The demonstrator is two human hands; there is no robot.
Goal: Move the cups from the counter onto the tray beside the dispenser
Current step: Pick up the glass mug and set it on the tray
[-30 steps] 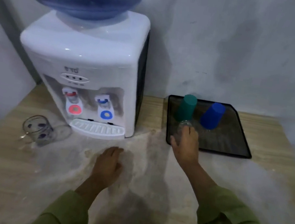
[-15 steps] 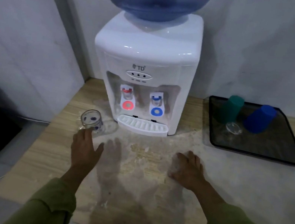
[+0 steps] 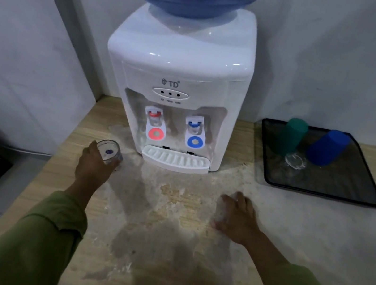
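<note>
Glass tumbler sat wrapped in the left hand — gripped, I judged, for carrying to the tray; the right hand rested open, flat on the counter.

Left hand curled (gripping) — right hand flat, fingers spread.

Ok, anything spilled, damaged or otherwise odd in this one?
Yes. The counter in front of the water dispenser carries a wide pale, patchy stain, as if worn or dried over. Nothing looks freshly spilled. The left hand grips a glass cup; the right hand lies flat on the stain.
</note>
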